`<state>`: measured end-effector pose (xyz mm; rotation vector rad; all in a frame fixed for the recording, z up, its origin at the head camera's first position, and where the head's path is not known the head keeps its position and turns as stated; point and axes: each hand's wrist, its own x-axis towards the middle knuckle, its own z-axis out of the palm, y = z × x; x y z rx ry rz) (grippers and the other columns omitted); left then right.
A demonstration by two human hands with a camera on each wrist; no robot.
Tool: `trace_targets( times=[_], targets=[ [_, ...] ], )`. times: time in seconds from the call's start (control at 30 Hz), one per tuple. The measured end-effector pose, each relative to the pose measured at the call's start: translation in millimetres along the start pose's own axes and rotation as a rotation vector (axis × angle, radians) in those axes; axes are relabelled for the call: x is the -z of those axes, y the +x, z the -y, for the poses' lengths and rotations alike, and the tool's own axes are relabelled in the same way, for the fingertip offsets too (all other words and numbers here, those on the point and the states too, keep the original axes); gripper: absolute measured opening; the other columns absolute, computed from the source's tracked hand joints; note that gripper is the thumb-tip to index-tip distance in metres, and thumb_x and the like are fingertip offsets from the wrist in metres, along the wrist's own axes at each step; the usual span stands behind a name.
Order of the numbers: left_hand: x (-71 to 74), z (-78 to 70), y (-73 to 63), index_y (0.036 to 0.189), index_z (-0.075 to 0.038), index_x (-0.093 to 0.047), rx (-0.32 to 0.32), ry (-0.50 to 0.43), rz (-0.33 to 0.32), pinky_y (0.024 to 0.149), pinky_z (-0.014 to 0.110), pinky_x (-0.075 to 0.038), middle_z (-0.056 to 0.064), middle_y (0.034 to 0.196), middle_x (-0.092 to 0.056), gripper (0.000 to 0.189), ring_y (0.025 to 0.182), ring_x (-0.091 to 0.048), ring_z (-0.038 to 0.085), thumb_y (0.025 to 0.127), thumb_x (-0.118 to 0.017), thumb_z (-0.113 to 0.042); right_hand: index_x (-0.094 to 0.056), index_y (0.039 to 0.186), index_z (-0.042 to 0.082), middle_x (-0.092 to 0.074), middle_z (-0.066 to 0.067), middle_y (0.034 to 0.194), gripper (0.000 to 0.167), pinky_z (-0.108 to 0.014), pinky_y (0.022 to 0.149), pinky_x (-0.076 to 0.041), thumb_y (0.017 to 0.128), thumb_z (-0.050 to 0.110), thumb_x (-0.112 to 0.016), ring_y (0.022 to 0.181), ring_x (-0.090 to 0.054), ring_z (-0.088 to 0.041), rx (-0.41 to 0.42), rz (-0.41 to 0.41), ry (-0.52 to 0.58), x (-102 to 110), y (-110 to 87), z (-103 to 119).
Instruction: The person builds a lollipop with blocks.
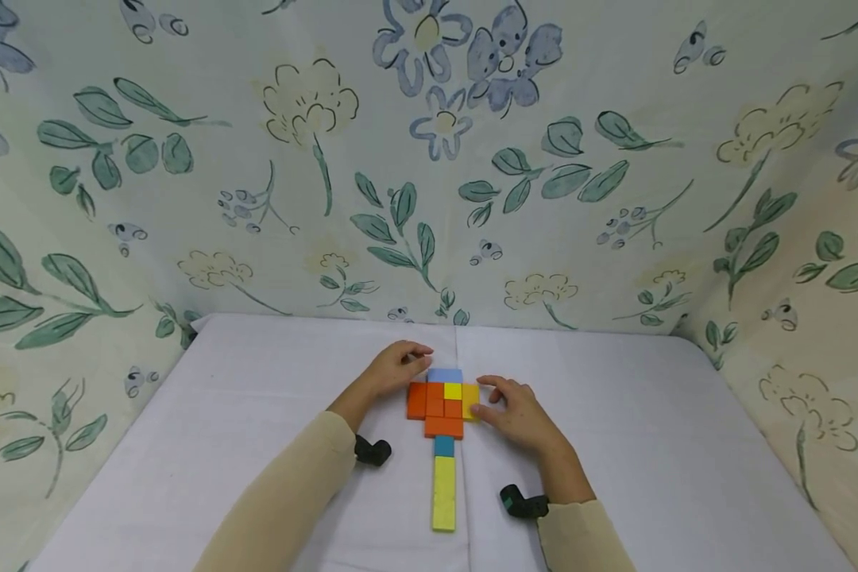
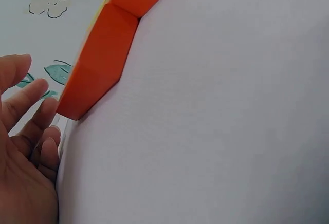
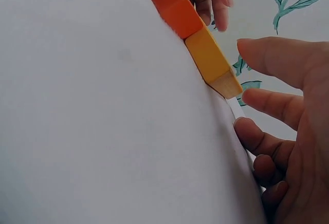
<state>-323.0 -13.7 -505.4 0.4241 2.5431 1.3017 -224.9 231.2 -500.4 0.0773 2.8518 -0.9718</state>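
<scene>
Flat coloured blocks lie edge to edge in the middle of the white table. A light blue block (image 1: 445,376) tops the group. Below it are upright orange blocks (image 1: 416,401), a small yellow square (image 1: 453,391) and an amber block (image 1: 469,392) on the right side. Under these come a flat-lying orange block (image 1: 444,427), a teal square (image 1: 444,446) and a long yellow block (image 1: 443,492). My left hand (image 1: 395,369) is beside the upper left of the group, fingers loosely bent, holding nothing. My right hand (image 1: 518,413) has its relaxed fingertips close by the amber block.
White cloth (image 1: 257,381) covers the table on both sides of the blocks. A flower-patterned curtain (image 1: 415,222) hangs behind and at the sides. Black wrist devices (image 1: 373,452) sit at both sleeves, near the tabletop.
</scene>
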Motion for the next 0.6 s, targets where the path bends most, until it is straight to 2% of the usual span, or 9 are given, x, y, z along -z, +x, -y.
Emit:
trace_targets(
  times=[0.2,0.37,0.5,0.6],
  targets=[
    [-0.9,2.8,-12.1,0.137,-0.02,-0.062,0.001,-0.029,-0.029,0.098,0.041,-0.05,0.006,0.128,-0.059,0.041,0.107,-0.054,0.022,0.103,-0.056,-0.042,-0.057,0.143,0.026,-0.059,0.0,0.106,0.054,-0.036,0.079,-0.043,0.093,0.042,-0.072,0.103,-0.048,-0.022,0.002,-0.018,-0.008,2,2.3,2],
    [-2.1,3.9,-27.9,0.143,-0.019,-0.056,0.021,-0.052,-0.032,0.111,0.05,-0.044,0.009,0.136,-0.058,0.043,0.121,-0.055,0.027,0.108,-0.044,-0.042,-0.055,0.144,0.025,-0.058,-0.001,0.106,0.055,-0.036,0.078,-0.043,0.094,0.042,-0.07,0.103,-0.048,-0.022,-0.002,-0.024,-0.015,1,2.8,-1],
    [-3.1,3.0,-40.2,0.145,-0.02,-0.051,0.041,-0.09,-0.039,0.114,0.052,-0.042,0.008,0.137,-0.058,0.039,0.127,-0.055,0.028,0.111,-0.036,-0.029,-0.054,0.145,0.025,-0.059,-0.001,0.106,0.056,-0.036,0.077,-0.043,0.095,0.045,-0.069,0.102,-0.048,-0.022,-0.009,-0.035,-0.023,0,4.2,-6],
    [-2.8,4.5,-47.1,0.141,-0.018,-0.048,0.02,-0.088,-0.056,0.114,0.052,-0.041,0.007,0.136,-0.057,0.037,0.126,-0.054,0.028,0.107,-0.035,-0.014,-0.054,0.146,0.025,-0.059,-0.002,0.106,0.056,-0.036,0.077,-0.043,0.095,0.046,-0.068,0.101,-0.048,-0.022,-0.019,-0.05,-0.024,-2,5.6,-9]
  ],
)
